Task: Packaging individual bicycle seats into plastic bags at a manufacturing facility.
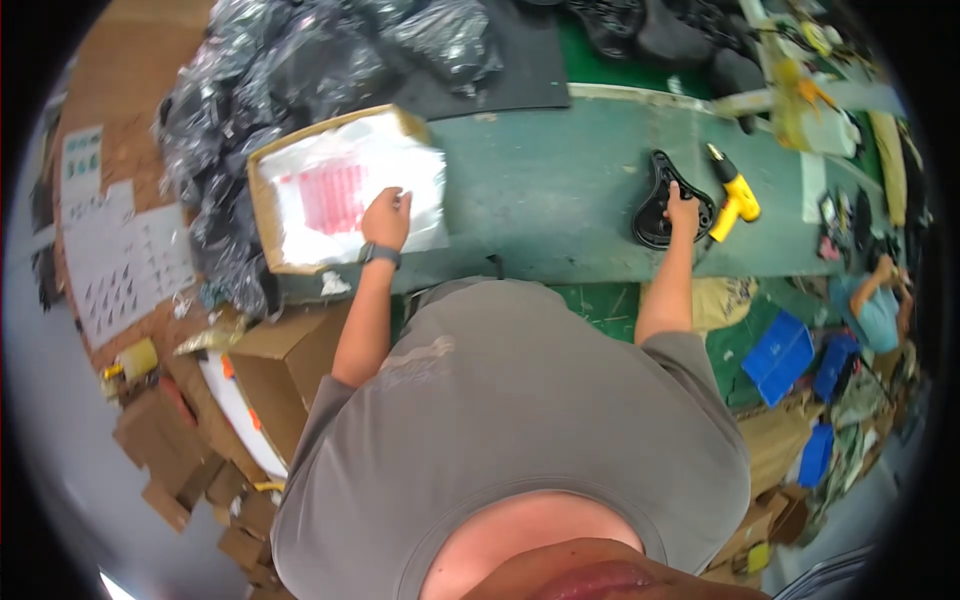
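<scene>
My left hand (386, 219) is over a shallow cardboard box (262, 215) lined with a shiny white sheet (413, 165). Its fingers are bent together in a pinch; whatever they hold is too small to make out. Rows of red strips (332, 197) lie on the white sheet, just left of that hand. On the right side of the bench, my right hand (682, 211) grips a black bicycle saddle (655, 212), which lies with its hollow side up. A yellow heat gun (738, 200) with a dark nozzle rests just right of the saddle.
Black plastic bags (290, 80) pile up behind and left of the box on the green bench (540, 190). More black saddles (670, 35) sit at the back right. Cardboard cartons (290, 365) stand lower left, blue bins (778, 358) lower right. Another person (873, 305) is at far right.
</scene>
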